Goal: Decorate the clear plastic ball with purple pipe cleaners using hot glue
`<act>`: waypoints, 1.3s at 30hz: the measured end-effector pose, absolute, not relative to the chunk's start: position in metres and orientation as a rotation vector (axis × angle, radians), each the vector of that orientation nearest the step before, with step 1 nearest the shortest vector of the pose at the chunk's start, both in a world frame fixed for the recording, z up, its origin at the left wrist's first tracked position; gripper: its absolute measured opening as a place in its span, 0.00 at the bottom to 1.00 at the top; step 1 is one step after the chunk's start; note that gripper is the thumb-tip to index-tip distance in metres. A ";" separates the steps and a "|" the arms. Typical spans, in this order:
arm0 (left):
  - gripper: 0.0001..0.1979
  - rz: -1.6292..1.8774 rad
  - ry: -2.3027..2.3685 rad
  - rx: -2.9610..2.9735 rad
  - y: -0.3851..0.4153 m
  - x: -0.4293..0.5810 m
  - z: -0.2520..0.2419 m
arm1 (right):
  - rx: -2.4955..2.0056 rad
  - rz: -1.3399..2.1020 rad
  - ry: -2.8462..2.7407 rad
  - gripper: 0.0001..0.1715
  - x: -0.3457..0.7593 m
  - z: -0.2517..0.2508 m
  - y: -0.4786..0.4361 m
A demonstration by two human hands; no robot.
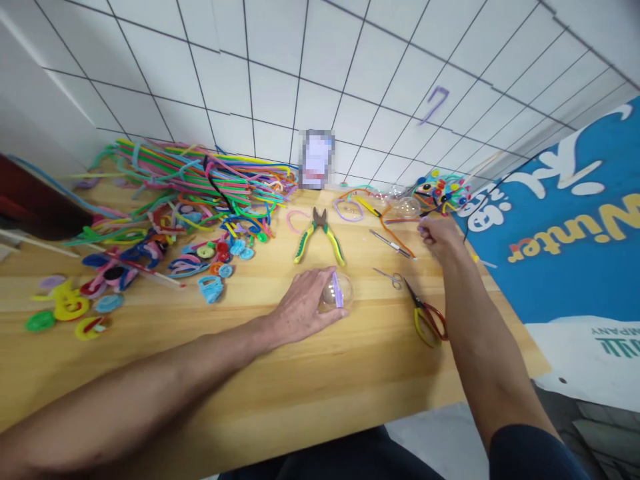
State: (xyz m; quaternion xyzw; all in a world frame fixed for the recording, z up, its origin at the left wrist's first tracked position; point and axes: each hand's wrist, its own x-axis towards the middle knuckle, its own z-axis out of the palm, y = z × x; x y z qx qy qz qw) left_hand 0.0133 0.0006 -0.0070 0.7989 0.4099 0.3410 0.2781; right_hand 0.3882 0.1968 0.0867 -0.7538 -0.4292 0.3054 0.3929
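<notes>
My left hand (305,307) rests on the wooden table (300,373) with its fingers curled round a clear plastic ball (339,292) that has a purple pipe cleaner piece inside. My right hand (440,237) reaches to the far right of the table, fingers pinched on a purple pipe cleaner end (423,225), close to a clear ball stuffed with coloured pieces (443,190). More clear ball halves (405,205) lie just left of that hand.
Green-handled pliers (320,241) lie in the middle. Red-and-yellow scissors (425,317), small scissors (390,275) and tweezers (393,243) lie between my arms. A heap of coloured pipe cleaners (200,183) and coiled shapes (125,267) fills the left. A blue banner (565,247) hangs at right.
</notes>
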 end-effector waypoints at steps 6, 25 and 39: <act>0.41 0.916 1.095 2.150 0.002 0.013 -0.006 | -1.620 0.755 -1.049 0.18 0.378 0.131 0.158; 0.42 0.926 1.124 2.105 -0.003 0.023 -0.002 | -1.213 1.375 -1.394 0.23 0.240 0.097 0.037; 0.41 0.934 1.032 2.124 -0.003 0.010 0.000 | -1.106 1.429 -1.450 0.24 0.235 0.080 0.025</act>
